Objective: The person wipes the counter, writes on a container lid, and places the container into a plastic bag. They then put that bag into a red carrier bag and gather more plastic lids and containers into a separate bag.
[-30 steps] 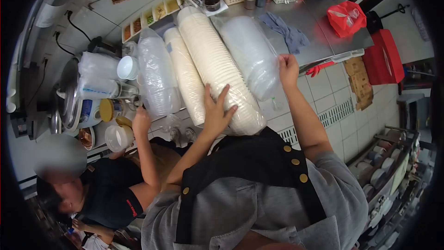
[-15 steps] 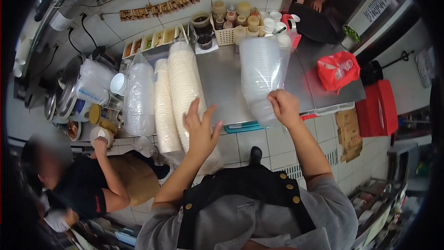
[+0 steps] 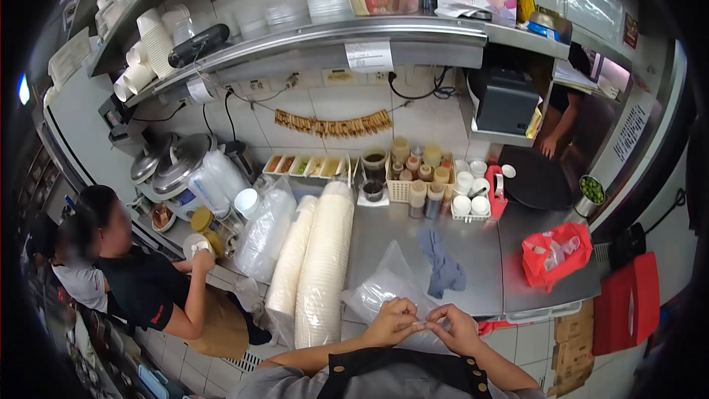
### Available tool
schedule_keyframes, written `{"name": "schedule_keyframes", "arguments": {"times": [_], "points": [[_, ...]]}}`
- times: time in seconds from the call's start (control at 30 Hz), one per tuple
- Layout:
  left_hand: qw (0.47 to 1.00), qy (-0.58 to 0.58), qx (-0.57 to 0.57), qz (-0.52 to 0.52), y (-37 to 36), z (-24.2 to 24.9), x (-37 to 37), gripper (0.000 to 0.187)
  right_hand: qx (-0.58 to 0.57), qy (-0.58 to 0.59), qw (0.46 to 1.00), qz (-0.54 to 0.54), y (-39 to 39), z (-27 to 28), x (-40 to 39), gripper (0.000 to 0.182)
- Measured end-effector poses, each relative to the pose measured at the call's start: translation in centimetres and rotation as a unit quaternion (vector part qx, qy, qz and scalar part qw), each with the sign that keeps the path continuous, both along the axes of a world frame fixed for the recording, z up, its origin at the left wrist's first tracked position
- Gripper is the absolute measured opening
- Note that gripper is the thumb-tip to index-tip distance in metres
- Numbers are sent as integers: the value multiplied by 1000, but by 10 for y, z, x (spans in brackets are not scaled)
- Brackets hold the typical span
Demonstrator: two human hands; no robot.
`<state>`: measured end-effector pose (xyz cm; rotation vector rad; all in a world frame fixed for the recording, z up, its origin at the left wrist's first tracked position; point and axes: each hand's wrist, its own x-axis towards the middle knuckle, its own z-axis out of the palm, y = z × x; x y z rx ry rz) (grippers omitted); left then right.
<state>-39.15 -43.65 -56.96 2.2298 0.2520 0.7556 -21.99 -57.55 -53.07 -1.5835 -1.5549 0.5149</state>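
At the lower middle of the frame, both hands, left hand and right hand, pinch closed on the clear plastic sleeve lying on the desk; opening it likely needs fingertips pulling apart.

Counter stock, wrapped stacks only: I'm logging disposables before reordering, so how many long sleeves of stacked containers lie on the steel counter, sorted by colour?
Cream paper bowl sleeves: 2
Clear plastic sleeves: 2, one by the co-worker and one under both hands, left hand and right hand, at the front edge of the counter
Total: 4
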Motion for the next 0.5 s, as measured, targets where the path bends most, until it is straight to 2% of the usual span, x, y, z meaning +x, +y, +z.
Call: {"name": "schedule_keyframes", "arguments": {"times": [0.1, 0.17, 0.2, 0.27, 0.3, 0.37, 0.5], "points": [[998, -17, -57, -20, 21, -13, -2, 18, -53, 56, 995, -63, 16, 3, -2, 20], [994, -35, -107, 8, 34, -8, 2, 21, 49, -67, 996, 14, 31, -4, 5, 11], [994, -34, -103, 0, 43, -5, 1, 21, 52, -67, 996, 6, 38, -7, 6, 11], [997, -24, -63, -44, 61, 0, 0, 19, 56, 42, 997, 36, 49, -13, 6, 7], [997, -23, -61, -51, 68, 0, -1, 19, 58, 41, 997, 29, 50, -17, 8, 7], [993, 12, 4, -116, 84, -5, -2, 14, -15, 110, 991, 70, 55, -26, 12, 12], [979, 60, 35, -191, 109, -11, 5, 16, -44, 141, 984, 95, 68, -22, 20, 16]]}}
